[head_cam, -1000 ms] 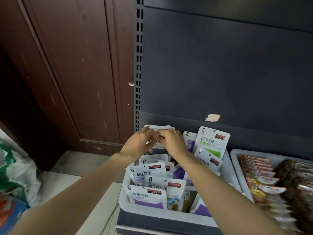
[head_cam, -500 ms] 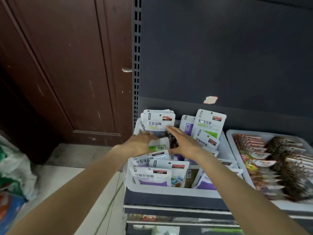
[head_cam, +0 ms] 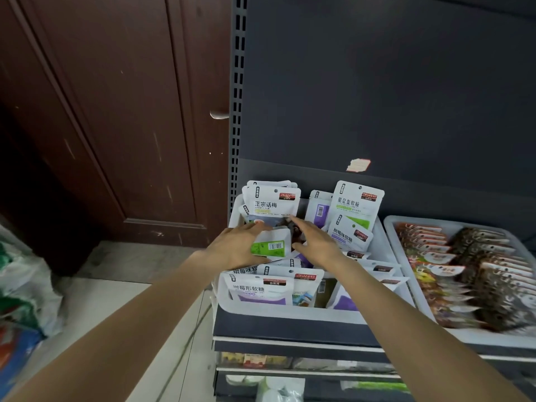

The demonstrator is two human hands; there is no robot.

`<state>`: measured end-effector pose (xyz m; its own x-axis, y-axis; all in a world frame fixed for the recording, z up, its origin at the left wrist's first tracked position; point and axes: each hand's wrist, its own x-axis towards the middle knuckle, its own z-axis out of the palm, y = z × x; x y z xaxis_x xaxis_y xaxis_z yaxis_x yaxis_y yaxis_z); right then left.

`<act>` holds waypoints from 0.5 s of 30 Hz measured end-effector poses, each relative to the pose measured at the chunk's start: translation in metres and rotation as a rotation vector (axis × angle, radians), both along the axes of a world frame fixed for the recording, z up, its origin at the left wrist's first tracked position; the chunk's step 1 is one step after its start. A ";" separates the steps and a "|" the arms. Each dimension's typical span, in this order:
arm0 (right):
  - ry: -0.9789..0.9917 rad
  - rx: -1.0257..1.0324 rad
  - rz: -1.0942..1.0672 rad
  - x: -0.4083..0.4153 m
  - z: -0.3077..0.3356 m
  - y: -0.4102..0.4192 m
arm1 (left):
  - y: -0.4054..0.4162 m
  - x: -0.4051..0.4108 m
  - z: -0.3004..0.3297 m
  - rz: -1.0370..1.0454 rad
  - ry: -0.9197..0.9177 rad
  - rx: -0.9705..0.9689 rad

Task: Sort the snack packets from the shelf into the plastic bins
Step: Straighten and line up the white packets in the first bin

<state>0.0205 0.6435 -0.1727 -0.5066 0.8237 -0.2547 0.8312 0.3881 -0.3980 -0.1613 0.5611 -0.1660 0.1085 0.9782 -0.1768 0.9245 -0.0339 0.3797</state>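
Both hands lower from the back packets: left hand (head_cam: 236,246) grips green-labelled packet (head_cam: 271,246) over white bin (head_cam: 290,310) on the shelf, right hand (head_cam: 316,242) open beside it; risk: upright plum packets (head_cam: 272,203) toppling forward if brushed.
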 end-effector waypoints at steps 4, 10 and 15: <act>0.012 -0.098 -0.032 -0.004 -0.001 0.001 | -0.002 0.001 0.002 0.012 0.052 -0.012; 0.144 -0.176 -0.063 -0.005 0.003 0.001 | -0.009 0.005 0.006 0.167 -0.105 -0.027; 0.217 -0.062 0.020 -0.003 0.006 0.001 | -0.022 0.012 0.012 0.227 -0.154 0.014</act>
